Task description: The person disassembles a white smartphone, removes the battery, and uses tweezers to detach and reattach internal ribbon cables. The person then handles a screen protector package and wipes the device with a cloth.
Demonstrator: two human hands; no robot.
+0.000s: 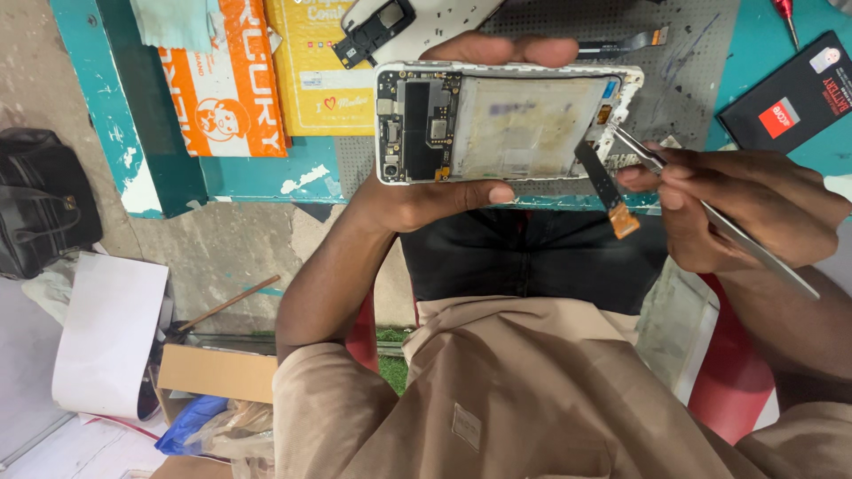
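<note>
My left hand [426,197] holds an opened white phone [506,124] by its long edges, back cover off, circuit board on the left and a bare yellowish battery bay in the middle. Metal tweezers [710,217] are pinched in my right hand [745,204], their tips at the phone's right end. A black flex cable with an orange connector [608,191] hangs down from that end, just below the tweezer tips.
A teal bench edge [257,177] carries a grey perforated mat [683,80], orange [226,89] and yellow packets [311,89], a black phone part [373,31], a loose flex strip [621,43], a black battery box [790,98]. On the floor lie a black bag [40,200], white paper [111,333] and a cardboard box [217,372].
</note>
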